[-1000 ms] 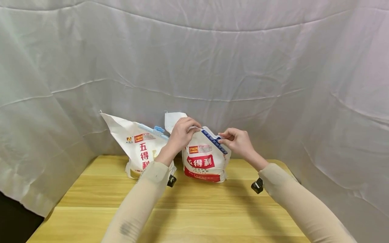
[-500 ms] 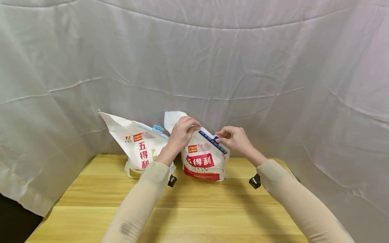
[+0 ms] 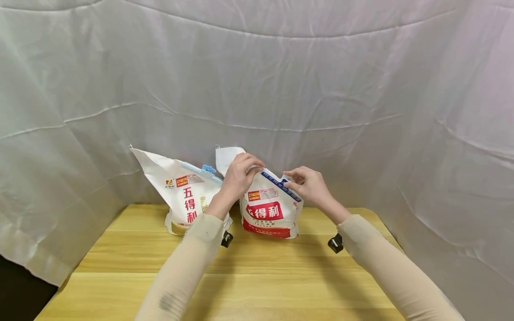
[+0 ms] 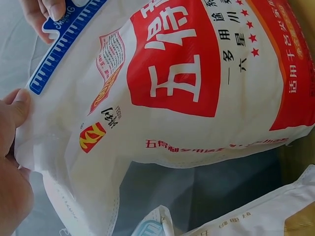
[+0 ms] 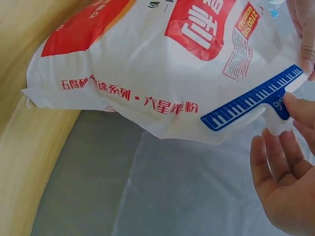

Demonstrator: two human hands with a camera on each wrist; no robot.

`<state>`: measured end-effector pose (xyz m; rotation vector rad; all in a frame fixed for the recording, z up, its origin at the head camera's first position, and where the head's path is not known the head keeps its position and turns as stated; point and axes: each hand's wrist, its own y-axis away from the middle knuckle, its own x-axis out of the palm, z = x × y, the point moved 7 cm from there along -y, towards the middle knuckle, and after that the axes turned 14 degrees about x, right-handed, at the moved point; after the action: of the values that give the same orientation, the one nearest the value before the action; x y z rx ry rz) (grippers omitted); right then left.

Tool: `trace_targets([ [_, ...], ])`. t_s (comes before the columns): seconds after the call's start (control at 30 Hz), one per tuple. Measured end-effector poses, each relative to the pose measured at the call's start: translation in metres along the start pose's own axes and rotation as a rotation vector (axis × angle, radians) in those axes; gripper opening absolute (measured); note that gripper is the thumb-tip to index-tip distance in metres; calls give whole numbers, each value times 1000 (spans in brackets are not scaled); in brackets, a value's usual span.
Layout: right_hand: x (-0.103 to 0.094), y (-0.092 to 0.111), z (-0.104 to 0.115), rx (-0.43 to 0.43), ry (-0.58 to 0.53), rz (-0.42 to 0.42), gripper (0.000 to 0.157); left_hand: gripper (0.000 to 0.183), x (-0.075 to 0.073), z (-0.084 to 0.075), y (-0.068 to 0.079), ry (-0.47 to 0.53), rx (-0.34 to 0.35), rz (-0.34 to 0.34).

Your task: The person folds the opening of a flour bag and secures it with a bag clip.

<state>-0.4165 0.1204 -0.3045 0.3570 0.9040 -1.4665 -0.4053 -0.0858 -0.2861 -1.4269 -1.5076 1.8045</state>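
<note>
A white flour bag (image 3: 263, 214) with red print stands on the table, its top slanting down to the right. Across that top edge lies a blue and white bag clip (image 5: 253, 98). My right hand (image 3: 311, 183) pinches the clip's handle tab between thumb and fingers, as the right wrist view shows. With thumb and fingers, my left hand (image 3: 242, 174) grips the bag's top just beyond the clip's upper end. The bag's white top corner (image 3: 229, 157) sticks out behind that hand. In the left wrist view, the clip (image 4: 64, 46) runs along the bag's edge between both hands.
To the left stands a second flour bag (image 3: 184, 191), with a light-blue clip (image 3: 202, 170) on its slanted top. My left forearm partly covers it. A grey cloth (image 3: 257, 89) hangs behind the wooden table (image 3: 277, 276).
My right hand has shifted slightly left on the clip. The clip's white bar, which stuck up above the blue strip, now sits closer to it. My left hand keeps its grip.
</note>
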Motion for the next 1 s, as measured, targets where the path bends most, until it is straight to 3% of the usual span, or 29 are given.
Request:
trace_targets([
  [0.17,0,0,-3,29,-23,5,32,6,0,1,-1,-26,-6,19],
  [0.47,-2,5,-6,1,-65,16,40,10,-1,0,-1,-130,38,64],
  [0.73,-8,11,-4,-71,-62,-45,48,31,-2,2,7,-224,29,154],
  [1.0,-10,24,-11,-110,-56,-121,54,56,1,4,18,-313,-29,249],
])
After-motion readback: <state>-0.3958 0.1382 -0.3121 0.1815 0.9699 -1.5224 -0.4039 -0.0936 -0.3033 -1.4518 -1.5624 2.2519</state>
